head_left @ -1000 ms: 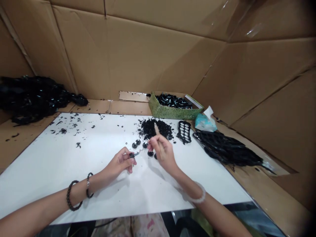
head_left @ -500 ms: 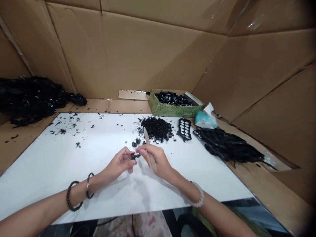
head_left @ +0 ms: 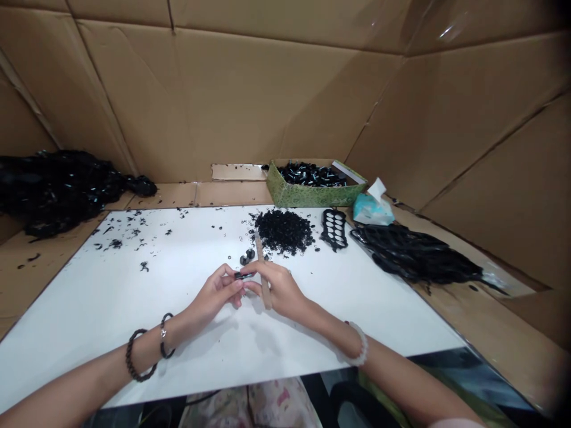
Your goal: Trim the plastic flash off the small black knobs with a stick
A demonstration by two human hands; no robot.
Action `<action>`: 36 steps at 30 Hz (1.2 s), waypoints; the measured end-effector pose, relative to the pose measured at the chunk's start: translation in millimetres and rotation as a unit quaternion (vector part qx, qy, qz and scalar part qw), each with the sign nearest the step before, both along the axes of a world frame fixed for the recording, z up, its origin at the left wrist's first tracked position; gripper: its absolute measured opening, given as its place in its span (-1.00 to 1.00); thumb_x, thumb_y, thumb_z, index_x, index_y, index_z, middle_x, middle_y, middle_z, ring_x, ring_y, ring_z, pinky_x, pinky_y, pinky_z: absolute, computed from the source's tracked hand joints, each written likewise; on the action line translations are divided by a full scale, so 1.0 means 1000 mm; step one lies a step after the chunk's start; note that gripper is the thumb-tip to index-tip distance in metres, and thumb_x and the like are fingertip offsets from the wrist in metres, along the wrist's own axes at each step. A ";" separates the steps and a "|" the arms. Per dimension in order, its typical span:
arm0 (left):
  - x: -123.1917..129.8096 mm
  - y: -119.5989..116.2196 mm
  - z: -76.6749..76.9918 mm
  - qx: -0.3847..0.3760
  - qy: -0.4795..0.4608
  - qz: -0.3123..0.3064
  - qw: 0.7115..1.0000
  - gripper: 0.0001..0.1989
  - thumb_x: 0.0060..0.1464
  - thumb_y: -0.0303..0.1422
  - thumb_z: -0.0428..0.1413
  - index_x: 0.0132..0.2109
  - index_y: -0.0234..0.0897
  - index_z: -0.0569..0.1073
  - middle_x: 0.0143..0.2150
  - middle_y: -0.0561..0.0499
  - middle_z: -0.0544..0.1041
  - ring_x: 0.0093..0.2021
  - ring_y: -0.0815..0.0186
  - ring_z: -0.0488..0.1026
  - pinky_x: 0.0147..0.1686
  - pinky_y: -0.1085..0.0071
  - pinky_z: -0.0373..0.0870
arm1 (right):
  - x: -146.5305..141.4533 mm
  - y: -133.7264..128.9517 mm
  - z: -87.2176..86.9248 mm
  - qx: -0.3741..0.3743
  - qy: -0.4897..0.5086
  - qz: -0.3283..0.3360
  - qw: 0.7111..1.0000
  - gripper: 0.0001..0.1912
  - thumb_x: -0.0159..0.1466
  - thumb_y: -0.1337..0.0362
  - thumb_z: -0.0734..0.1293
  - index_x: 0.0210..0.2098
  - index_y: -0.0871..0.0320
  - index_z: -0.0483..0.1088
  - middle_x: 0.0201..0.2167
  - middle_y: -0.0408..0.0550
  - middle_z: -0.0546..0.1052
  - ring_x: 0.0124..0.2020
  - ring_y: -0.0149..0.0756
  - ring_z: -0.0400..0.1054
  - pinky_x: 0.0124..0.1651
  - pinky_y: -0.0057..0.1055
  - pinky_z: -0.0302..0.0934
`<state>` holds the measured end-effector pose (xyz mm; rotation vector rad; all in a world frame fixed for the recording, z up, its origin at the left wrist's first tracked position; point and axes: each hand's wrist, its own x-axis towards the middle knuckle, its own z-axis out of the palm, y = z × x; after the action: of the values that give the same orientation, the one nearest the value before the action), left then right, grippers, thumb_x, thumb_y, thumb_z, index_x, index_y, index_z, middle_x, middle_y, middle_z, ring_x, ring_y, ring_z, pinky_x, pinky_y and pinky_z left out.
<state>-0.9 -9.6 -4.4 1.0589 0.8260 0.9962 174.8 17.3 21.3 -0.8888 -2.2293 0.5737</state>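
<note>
Left hand (head_left: 223, 289), grip closed on small black part (head_left: 238, 276), right hand (head_left: 281, 289) clasping slim tool (head_left: 259, 251), also touching the part

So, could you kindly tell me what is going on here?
A person is working with both hands over a white table. The left hand holds a small black part, and the right hand appears to touch its other end while also holding a slim tan tool. A heap of tiny black bits lies beyond the hands, with a green box of black pieces behind it.
</note>
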 end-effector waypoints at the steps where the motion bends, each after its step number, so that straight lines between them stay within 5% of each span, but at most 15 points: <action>1: 0.000 0.000 0.001 0.010 0.011 -0.002 1.000 -0.67 0.00 -0.16 0.13 -0.35 -0.24 0.15 -0.48 0.14 0.40 -0.54 0.46 0.35 -0.43 0.46 0.26 | 0.000 0.000 0.001 -0.026 0.014 0.002 1.000 -0.86 0.20 0.25 0.29 -0.24 0.14 0.37 -0.29 -0.02 0.51 -0.27 -0.29 0.38 -0.21 -0.38 0.26; 9: 0.000 -0.008 0.010 0.083 0.130 -0.030 0.987 -0.78 0.12 -0.19 0.00 -0.23 -0.24 0.19 -0.37 0.08 0.39 -0.49 0.43 0.40 -0.38 0.40 0.31 | 0.004 0.010 0.000 -0.191 0.079 0.054 0.977 -0.84 0.10 0.22 0.37 -0.41 0.19 0.37 -0.25 0.00 0.50 -0.20 -0.24 0.39 -0.12 -0.28 0.24; 15: -0.003 -0.013 0.015 0.155 0.321 -0.028 0.934 -0.81 0.15 -0.29 -0.03 -0.10 -0.22 0.22 -0.52 0.10 0.44 -0.48 0.35 0.40 -0.44 0.45 0.20 | 0.008 0.015 0.002 -0.303 0.081 0.082 0.946 -0.78 0.09 0.16 0.35 -0.47 0.22 0.38 -0.33 -0.04 0.52 -0.27 -0.27 0.40 -0.17 -0.34 0.25; 24: -0.004 -0.016 0.005 0.192 0.191 -0.021 0.962 -0.81 0.20 -0.27 -0.12 -0.07 -0.19 0.09 -0.28 0.03 0.37 -0.40 0.41 0.40 -0.33 0.39 0.29 | 0.002 0.010 0.006 -0.426 0.229 0.109 0.868 -0.61 0.05 -0.01 0.36 -0.47 0.20 0.24 -0.28 -0.01 0.45 -0.30 -0.35 0.35 -0.15 -0.33 0.20; 26: -0.001 -0.016 0.007 0.171 0.155 0.020 0.973 -0.81 0.19 -0.25 -0.09 -0.10 -0.19 0.09 -0.34 0.08 0.36 -0.44 0.43 0.38 -0.31 0.38 0.29 | -0.001 0.008 0.005 -0.415 0.262 0.099 0.866 -0.60 0.04 -0.02 0.36 -0.49 0.18 0.22 -0.32 -0.05 0.42 -0.32 -0.37 0.32 -0.18 -0.36 0.18; 30: 0.009 -0.015 0.010 0.065 0.077 0.072 0.992 -0.74 0.12 -0.15 -0.01 -0.20 -0.20 0.12 -0.44 0.15 0.33 -0.53 0.47 0.32 -0.40 0.44 0.26 | -0.005 0.009 0.000 -0.321 0.262 0.042 0.909 -0.66 0.06 0.04 0.35 -0.51 0.16 0.20 -0.45 -0.13 0.35 -0.39 -0.38 0.24 -0.29 -0.39 0.13; 36: 0.012 -0.013 0.007 -0.033 0.015 0.026 0.999 -0.65 0.02 -0.09 0.08 -0.31 -0.23 0.14 -0.43 0.17 0.31 -0.57 0.51 0.30 -0.45 0.46 0.21 | -0.006 0.009 0.004 -0.237 0.295 0.034 0.925 -0.75 0.12 0.18 0.30 -0.52 0.15 0.14 -0.46 -0.14 0.34 -0.42 -0.41 0.21 -0.32 -0.41 0.08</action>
<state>11.2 -22.8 2.2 1.0019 0.9086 0.9924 168.3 26.3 25.0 -0.7325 -1.5967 1.2654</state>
